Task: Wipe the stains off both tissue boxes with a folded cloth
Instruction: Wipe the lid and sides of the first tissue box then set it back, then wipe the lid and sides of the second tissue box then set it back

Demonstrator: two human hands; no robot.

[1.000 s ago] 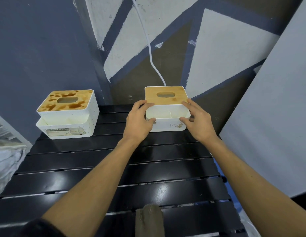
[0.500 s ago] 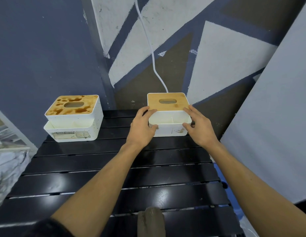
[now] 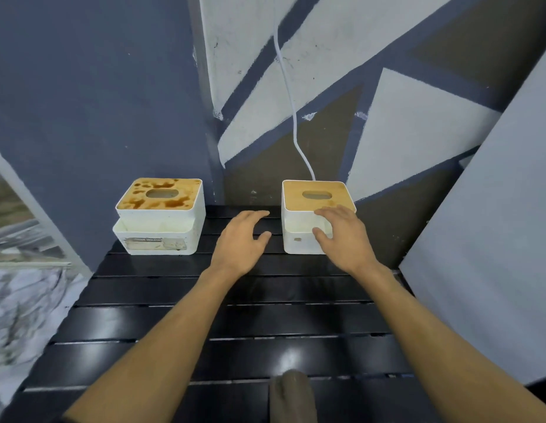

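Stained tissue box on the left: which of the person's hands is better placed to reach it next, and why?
Probably the left hand: it is open between the boxes, nearer the stained tissue box; the right hand lies over the cleaner box.

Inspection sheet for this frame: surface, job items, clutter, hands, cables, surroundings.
Surface: black slatted table, glossy, with glare spots.
Job's things: left tissue box, lid covered in brown stains; right tissue box, lid nearly clean, small mark on its front; folded cloth at the near edge, untouched.
Clutter: nothing seen.
Hands: left hand open, over the table between the boxes; right hand open, over the right box's front corner, contact unclear.
Cables: white cable runs down the wall to behind the right box.
Surroundings: painted wall; grey panel on the right; marbled surface on the left.
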